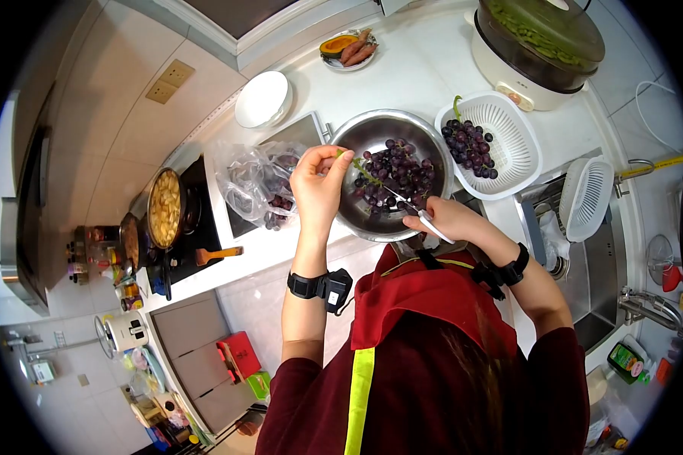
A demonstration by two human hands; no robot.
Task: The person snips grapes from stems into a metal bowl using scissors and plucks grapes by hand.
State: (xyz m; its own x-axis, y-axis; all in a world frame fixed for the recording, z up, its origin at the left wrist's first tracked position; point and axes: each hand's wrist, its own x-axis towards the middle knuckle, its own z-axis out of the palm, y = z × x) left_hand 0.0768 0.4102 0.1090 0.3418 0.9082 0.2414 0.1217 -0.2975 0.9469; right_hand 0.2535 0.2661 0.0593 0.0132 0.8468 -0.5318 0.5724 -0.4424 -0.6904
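Note:
My left hand (319, 186) pinches the green stem (366, 174) of a bunch of dark purple grapes (406, 168) at the left side of a steel bowl (366, 130). The grapes lie in the bowl. My right hand (457, 220) grips white-handled scissors (435, 228) over the bowl's lower right rim. Their blades point up and left, in among the grapes near the stem. Whether the blades touch the stem I cannot tell. To the right, a white strainer basket (517, 155) holds another bunch of grapes (469, 149).
A clear plastic bag (243, 182) with grapes lies left of the bowl. Behind stand a white bowl (263, 100), a plate of pumpkin and sweet potatoes (350, 50) and a steamer (535, 57). A pan of food (165, 208) sits on the left stove; a sink (588, 277) is right.

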